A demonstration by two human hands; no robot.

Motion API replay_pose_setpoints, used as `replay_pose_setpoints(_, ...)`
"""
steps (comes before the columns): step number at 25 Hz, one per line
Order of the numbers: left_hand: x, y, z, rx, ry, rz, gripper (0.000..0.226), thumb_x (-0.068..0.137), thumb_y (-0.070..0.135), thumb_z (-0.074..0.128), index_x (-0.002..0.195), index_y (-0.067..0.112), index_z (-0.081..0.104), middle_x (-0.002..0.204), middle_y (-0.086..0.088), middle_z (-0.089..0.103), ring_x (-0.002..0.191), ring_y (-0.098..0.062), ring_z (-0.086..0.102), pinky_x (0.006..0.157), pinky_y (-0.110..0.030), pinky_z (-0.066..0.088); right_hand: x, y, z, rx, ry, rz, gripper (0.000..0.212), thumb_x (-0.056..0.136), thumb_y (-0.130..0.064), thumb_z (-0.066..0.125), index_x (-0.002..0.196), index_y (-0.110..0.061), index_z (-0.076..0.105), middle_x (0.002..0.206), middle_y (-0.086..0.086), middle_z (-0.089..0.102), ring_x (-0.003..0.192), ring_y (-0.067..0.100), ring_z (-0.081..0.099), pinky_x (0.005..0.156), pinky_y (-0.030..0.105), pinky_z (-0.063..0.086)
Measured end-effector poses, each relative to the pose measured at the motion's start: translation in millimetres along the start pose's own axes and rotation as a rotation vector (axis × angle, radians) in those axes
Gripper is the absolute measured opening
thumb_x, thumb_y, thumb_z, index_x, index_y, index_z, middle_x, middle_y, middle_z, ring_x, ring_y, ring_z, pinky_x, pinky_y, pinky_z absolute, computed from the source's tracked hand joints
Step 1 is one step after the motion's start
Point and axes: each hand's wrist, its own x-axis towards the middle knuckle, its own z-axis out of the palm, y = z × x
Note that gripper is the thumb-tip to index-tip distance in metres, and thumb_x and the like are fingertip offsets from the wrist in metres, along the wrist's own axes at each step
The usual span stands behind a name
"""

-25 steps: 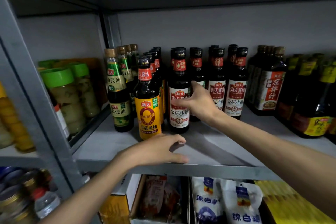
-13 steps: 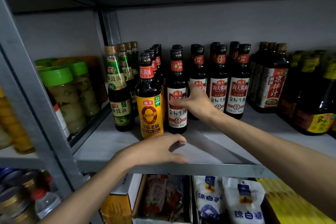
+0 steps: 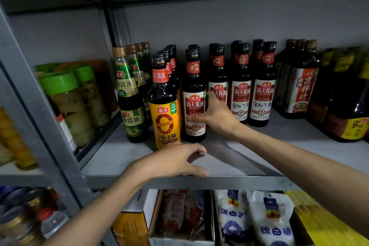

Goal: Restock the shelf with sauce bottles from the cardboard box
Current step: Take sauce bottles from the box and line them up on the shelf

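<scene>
On the grey metal shelf (image 3: 229, 158) stand rows of dark soy sauce bottles. My right hand (image 3: 216, 115) is wrapped around the lower body of the front red-and-white-labelled bottle (image 3: 194, 94), which stands upright on the shelf. Left of it stands a yellow-labelled bottle (image 3: 164, 106). My left hand (image 3: 173, 161) rests flat on the shelf's front edge just in front of that yellow bottle, fingers spread and holding nothing. More red-labelled bottles (image 3: 240, 86) line up to the right. No cardboard supply box for the bottles is visible.
Green-labelled bottles (image 3: 129, 94) and green-lidded jars (image 3: 67, 104) stand to the left, beyond a grey upright post (image 3: 40, 118). Larger dark bottles (image 3: 299, 84) fill the right. Below the shelf are white sugar bags (image 3: 257, 219), a yellow box (image 3: 129, 227) and cans (image 3: 18, 217).
My right hand has stayed on the red-and-white bottle and nudged it slightly back and left, closer to the yellow bottle. My left hand has stayed put on the shelf edge.
</scene>
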Motion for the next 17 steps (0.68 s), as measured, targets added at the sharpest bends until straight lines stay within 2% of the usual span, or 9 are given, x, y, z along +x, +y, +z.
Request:
replay_pose_setpoints(9, 0.0, -3.1, 1.1, -0.004, -0.005, 0.005, 0.066, 0.081, 0.063, 0.064, 0.138, 0.033, 0.048, 0.142, 0.013, 0.052, 0.127, -0.010, 0.048, 0.106, -0.038, 0.042, 2.8, -0.1, -0.4, -0.019, 0.009, 0.001, 0.068, 0.075, -0.023, 0.084, 0.129, -0.010, 0.044, 0.122, 0.006, 0.066, 0.107, 0.017, 0.065, 0.088, 0.024, 0.051)
replay_pose_setpoints(14, -0.3, -4.5, 2.1, 0.002, 0.013, -0.003, 0.066, 0.081, 0.062, 0.064, 0.138, 0.032, 0.048, 0.142, 0.013, 0.052, 0.126, -0.010, 0.048, 0.106, -0.036, 0.042, 2.5, -0.8, 2.3, 0.000, 0.033, -0.008, 0.076, 0.075, -0.021, 0.084, 0.135, -0.008, 0.038, 0.124, 0.007, 0.065, 0.109, 0.017, 0.065, 0.088, 0.023, 0.049)
replay_pose_setpoints(17, -1.2, -3.0, 2.8, 0.006, 0.009, -0.014, 0.067, 0.081, 0.062, 0.064, 0.138, 0.032, 0.048, 0.142, 0.012, 0.052, 0.124, -0.010, 0.049, 0.105, -0.034, 0.043, 1.7, -1.5, 2.2, -0.008, 0.029, -0.005, 0.075, 0.076, -0.021, 0.084, 0.134, -0.007, 0.038, 0.122, 0.007, 0.066, 0.101, 0.012, 0.063, 0.083, 0.019, 0.048)
